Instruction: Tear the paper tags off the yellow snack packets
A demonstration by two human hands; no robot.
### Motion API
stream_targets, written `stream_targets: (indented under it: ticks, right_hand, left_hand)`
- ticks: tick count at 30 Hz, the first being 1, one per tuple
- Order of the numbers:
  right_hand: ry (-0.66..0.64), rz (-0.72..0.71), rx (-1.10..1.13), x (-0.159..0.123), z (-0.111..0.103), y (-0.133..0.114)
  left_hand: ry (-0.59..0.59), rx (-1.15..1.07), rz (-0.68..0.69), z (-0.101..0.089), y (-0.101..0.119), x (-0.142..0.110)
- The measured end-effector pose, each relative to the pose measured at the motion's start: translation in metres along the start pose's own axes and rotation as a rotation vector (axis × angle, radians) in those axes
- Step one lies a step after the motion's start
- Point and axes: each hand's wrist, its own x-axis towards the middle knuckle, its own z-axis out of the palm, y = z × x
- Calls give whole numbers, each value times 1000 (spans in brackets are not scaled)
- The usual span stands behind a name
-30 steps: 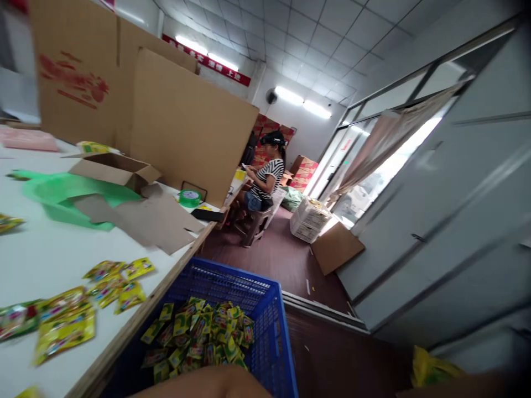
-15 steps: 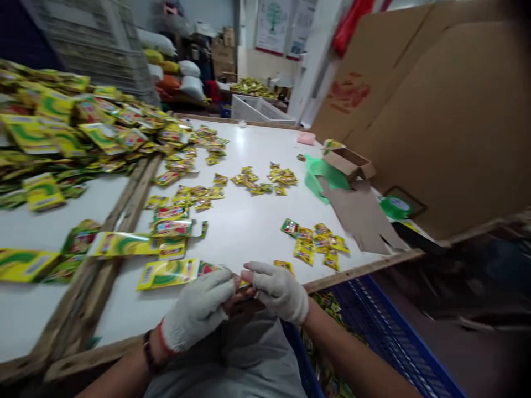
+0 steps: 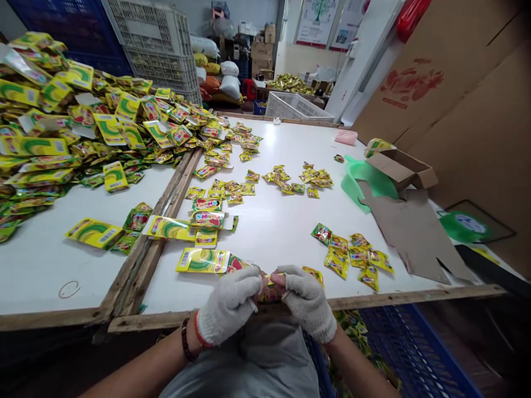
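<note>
Both hands wear white knit gloves with bare fingertips and meet at the table's front edge. My left hand and my right hand pinch a small yellow packet between them, its lower part shaded by the fingers. Just beyond my left hand lie a yellow-and-green box and a red-and-green one partly covered by the glove. A yellow packet lies beside my right hand's fingers. Farther right, several more small packets form a loose group on the white tabletop.
A large heap of yellow boxes and packets covers the left table, past a wooden divider. At right are a green scoop-like container, flattened cardboard and a tall carton. A blue crate with packets stands below.
The view has swung left, so everything sits farther right in the picture. Both hands stay together at the table edge, still pinching the small packet.
</note>
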Motion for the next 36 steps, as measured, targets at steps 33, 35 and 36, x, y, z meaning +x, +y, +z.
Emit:
stream_targets:
  ticks: [33, 35, 36]
  right_hand:
    - [-230, 380, -380, 35, 30, -12]
    - [-294, 384, -529, 34, 35, -22]
    - [-323, 381, -609, 33, 37, -27]
  left_hand:
    - [167, 342, -168, -27, -2, 16]
    - [185, 183, -355, -23, -6, 3]
    - [187, 111, -416, -22, -7, -3]
